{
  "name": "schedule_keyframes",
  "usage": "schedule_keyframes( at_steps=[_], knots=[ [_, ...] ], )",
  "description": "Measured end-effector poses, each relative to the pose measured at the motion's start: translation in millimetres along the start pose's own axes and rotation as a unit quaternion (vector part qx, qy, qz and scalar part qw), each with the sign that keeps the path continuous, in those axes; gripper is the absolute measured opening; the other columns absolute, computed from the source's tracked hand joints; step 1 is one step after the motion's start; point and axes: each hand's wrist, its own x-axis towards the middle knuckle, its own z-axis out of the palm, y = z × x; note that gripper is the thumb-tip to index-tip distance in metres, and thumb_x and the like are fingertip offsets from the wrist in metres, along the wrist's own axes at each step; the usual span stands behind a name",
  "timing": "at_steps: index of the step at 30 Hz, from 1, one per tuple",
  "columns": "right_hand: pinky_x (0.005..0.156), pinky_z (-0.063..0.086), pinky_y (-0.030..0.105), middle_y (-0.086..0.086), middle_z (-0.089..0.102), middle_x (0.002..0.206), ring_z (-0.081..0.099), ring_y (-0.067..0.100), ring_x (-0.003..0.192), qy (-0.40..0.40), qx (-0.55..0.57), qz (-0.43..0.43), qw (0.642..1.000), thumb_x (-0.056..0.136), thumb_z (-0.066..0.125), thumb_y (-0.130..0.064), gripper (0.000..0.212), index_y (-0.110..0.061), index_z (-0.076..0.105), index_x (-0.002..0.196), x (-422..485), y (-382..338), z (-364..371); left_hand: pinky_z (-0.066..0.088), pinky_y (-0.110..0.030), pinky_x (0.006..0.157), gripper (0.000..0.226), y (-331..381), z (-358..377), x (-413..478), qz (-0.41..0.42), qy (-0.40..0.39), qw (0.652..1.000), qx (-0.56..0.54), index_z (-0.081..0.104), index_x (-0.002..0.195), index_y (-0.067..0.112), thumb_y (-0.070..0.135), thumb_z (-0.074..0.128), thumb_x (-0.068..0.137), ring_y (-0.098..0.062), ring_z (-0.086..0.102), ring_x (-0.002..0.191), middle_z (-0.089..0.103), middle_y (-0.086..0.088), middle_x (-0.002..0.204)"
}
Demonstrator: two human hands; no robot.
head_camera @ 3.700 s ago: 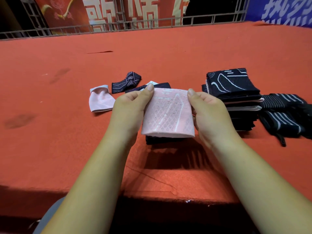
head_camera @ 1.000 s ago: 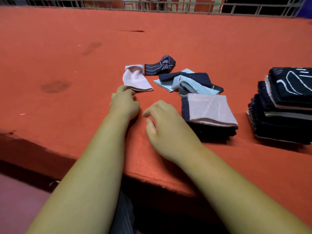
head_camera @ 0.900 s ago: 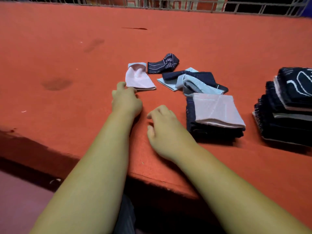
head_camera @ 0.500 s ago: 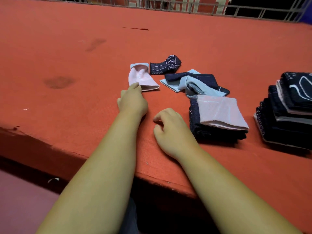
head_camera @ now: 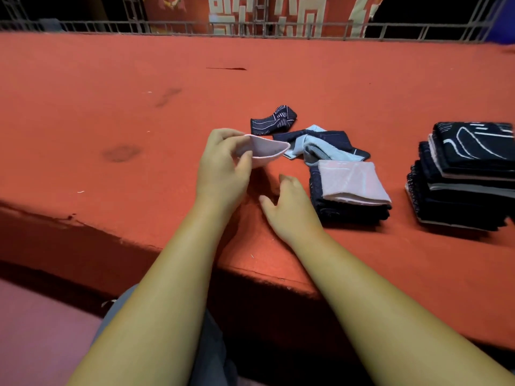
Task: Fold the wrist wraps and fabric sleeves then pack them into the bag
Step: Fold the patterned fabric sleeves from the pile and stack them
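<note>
Covering pink sleeve (head_camera: 269, 150) end: L hand (head_camera: 222, 169)

We see a dim, warm scene. The light falls from above and beyond the desk (head_camera: 139, 79), so shadows run toward us. They are dark under the near stack (head_camera: 354, 188) and the right stack (head_camera: 471, 174), and softer below the left hand (head_camera: 223, 168) and right hand (head_camera: 289, 213). The desk's front face drops into near black, and past the railing (head_camera: 306, 30) only the banner (head_camera: 250, 12) catches light. The pink sleeve (head_camera: 267, 151) is the palest patch, with no glare on it. The right stack smears at the frame edge. The wide lens swells the forearms (head_camera: 167, 302) at the bottom, where they look soft.
</note>
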Motion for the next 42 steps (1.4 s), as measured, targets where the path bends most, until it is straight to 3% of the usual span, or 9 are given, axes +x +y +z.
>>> schedule_keyframes(
  at_steps=[4,10,13,19,21,26,33,38,42],
  knots=[
    [0.112,0.049,0.044,-0.001,0.046,0.155,0.057,0.021,0.136,0.031,0.113,-0.021,0.993,0.09,0.078,-0.043,0.096,-0.026,0.023,0.166,-5.4,-5.3,-6.5,0.052,-0.021,0.089,0.017,12.0,-21.2,-4.8,-0.089,0.025,0.979,-0.184,0.081,0.11,0.01,0.006,0.071,0.096,-0.013,0.07,0.102,0.072,-0.01,0.119],
    [0.082,0.045,0.037,-0.004,0.061,0.102,0.057,0.019,0.1,0.075,0.108,-0.063,0.989,0.088,0.078,-0.034,0.03,-0.026,0.055,0.105,-29.2,-17.6,-21.9,0.058,-0.033,0.094,0.024,22.4,-32.2,-6.2,-0.267,0.037,0.818,-0.508,0.075,0.122,0.002,0.004,0.069,0.098,-0.023,0.07,0.106,0.074,-0.019,0.121],
    [0.081,0.054,0.043,-0.003,0.07,0.096,0.066,0.02,0.09,0.094,0.162,-0.055,0.981,0.09,0.074,-0.035,0.024,-0.024,0.059,0.104,-48.5,-35.3,-34.8,0.059,-0.029,0.088,0.033,30.7,-36.3,-5.9,-0.27,0.016,0.769,-0.58,0.063,0.135,0.011,0.008,0.065,0.103,-0.019,0.07,0.103,0.072,-0.012,0.122],
    [0.067,0.048,0.024,-0.015,0.066,0.078,0.059,-0.001,0.071,0.188,0.285,-0.036,0.939,0.096,0.078,-0.039,0.027,-0.02,0.061,0.092,-64.3,-70.8,-110.9,0.053,-0.041,0.079,0.033,80.8,-36.6,2.9,-0.27,-0.182,0.84,-0.434,0.073,0.123,0.015,0.038,0.066,0.1,-0.028,0.066,0.094,0.072,-0.015,0.109],
    [0.065,0.048,0.023,-0.012,0.065,0.076,0.058,0.001,0.067,0.214,0.308,-0.012,0.927,0.095,0.078,-0.047,0.033,-0.02,0.062,0.089,-61.0,-70.8,-138.7,0.055,-0.034,0.072,0.028,99.9,-36.4,6.7,-0.257,-0.237,0.839,-0.416,0.072,0.127,0.015,0.032,0.063,0.107,-0.024,0.069,0.089,0.075,-0.01,0.109],
    [0.072,0.053,0.027,-0.012,0.077,0.091,0.068,0.001,0.078,0.259,0.315,0.034,0.912,0.097,0.072,-0.049,0.028,-0.021,0.075,0.102,-55.2,-46.4,-188.4,0.061,-0.04,0.095,0.046,134.1,-26.7,3.5,-0.233,-0.307,0.813,-0.437,0.058,0.143,0.013,0.017,0.074,0.1,-0.028,0.074,0.108,0.073,-0.009,0.116],
    [0.071,0.049,0.026,0.007,0.071,0.089,0.057,0.006,0.075,0.254,0.283,0.065,0.923,0.099,0.07,-0.032,0.027,-0.005,0.068,0.097,-78.4,6.9,-208.5,0.055,-0.052,0.103,0.021,163.2,3.0,-27.6,-0.201,-0.354,0.827,-0.388,0.07,0.112,0.017,0.01,0.08,0.095,-0.021,0.063,0.091,0.063,0.0,0.09],
    [0.073,0.052,0.032,0.008,0.077,0.09,0.061,0.008,0.074,0.244,0.298,0.094,0.918,0.099,0.071,-0.034,0.027,-0.007,0.071,0.098,-93.5,39.9,-206.6,0.065,-0.04,0.079,0.02,167.9,21.9,-45.7,-0.188,-0.313,0.87,-0.332,0.074,0.092,0.018,-0.002,0.078,0.091,-0.021,0.064,0.078,0.059,-0.002,0.088],
    [0.05,0.051,0.029,0.004,0.058,0.063,0.058,0.013,0.04,0.251,0.326,0.119,0.904,0.104,0.068,-0.026,0.028,0.0,0.06,0.096,-91.9,52.5,-203.3,0.065,-0.039,0.059,0.025,170.2,35.0,-47.8,-0.188,-0.14,0.924,-0.3,0.065,0.09,0.013,-0.01,0.059,0.093,-0.023,0.068,0.064,0.052,-0.007,0.086]
  ],
)
